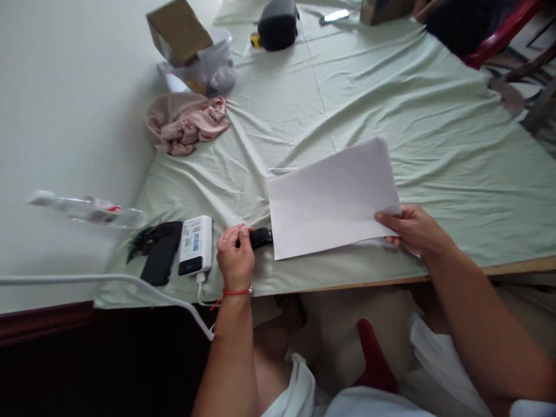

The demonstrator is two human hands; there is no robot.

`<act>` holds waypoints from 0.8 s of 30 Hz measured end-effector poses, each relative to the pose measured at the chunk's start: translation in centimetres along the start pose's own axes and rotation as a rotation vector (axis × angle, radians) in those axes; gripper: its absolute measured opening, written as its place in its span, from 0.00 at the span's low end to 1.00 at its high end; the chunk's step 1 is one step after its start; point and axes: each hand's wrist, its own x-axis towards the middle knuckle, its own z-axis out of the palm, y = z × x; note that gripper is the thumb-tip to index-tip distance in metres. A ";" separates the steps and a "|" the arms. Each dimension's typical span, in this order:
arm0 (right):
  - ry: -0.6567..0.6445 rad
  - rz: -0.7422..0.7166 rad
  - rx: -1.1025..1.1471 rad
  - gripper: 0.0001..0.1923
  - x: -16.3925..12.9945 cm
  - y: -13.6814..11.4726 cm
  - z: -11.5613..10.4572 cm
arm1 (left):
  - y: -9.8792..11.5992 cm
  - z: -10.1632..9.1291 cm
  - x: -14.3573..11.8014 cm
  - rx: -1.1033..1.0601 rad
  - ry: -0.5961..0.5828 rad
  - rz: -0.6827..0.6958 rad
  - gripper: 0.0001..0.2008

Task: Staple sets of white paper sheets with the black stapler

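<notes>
The left hand (236, 252) was curled round a small black tool (260, 238), its fingers wrapped over the near end; it was probably a stapler, though the grip and blur hid too much to be sure. The tool's far end met the left edge of the white paper (332, 200), which stretched between the two hands above the pale green tablecloth (469, 156). The right hand (414, 230) pinched the paper's near right corner, thumb on top and fingers underneath. Just left of the left hand lay a white power bank (195, 244), with a flat black slab (162, 255) beyond it, and farther forward of that hand sat a crumpled pink cloth (191, 126).
</notes>
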 end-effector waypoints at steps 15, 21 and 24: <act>0.041 -0.005 -0.047 0.21 0.1 0.2 0.1 | 2.8 0.0 -1.0 0.091 -0.070 0.000 0.17; 0.058 -0.015 -0.018 0.21 0.3 0.8 0.0 | 4.1 0.5 -1.1 0.168 -0.149 0.023 0.19; 0.066 -0.017 -0.006 0.19 0.3 0.9 0.2 | 4.3 0.7 -1.2 0.213 -0.188 0.033 0.19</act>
